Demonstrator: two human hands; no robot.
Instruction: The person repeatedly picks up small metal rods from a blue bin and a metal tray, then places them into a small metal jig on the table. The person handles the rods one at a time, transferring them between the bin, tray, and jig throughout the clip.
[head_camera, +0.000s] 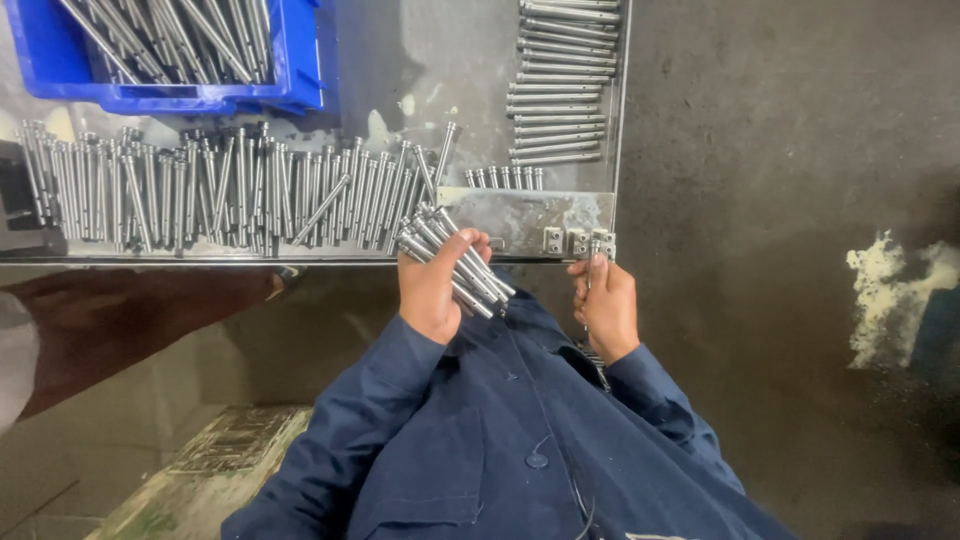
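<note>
Workbench: a steel-topped bench (400, 80) is seen beyond both sets of fingers, its near edge just ahead of the knuckles.
Blue crate: one blue plastic crate (290, 60) is set far ahead and to the left of the fingers, filled with loose pins (too many to be counted).
Long row: a wide row of metal pins (200, 195) is laid side by side ahead and left of the left fingers, several dozen at a guess, a few lying crooked across the rest.
Sorted stack: about a dozen longer rods (560, 85) are stacked crosswise well ahead of the right fingers, probably kept apart as a separate lot.
Short pins: six short pins (503, 178) are lined up just ahead, between the two hands.
Small blocks: about four small metal blocks (578, 241) are fixed at the bench edge, touching the right fingertips.
Left hand: the left hand (432, 290) is closed around a bundle of pins (455, 262), roughly a dozen, fanned out, likely so that each can be drawn off singly.
Right hand: the right hand (605, 300) is curled shut on a single thin pin (592, 262), pinched upright at the blocks.
</note>
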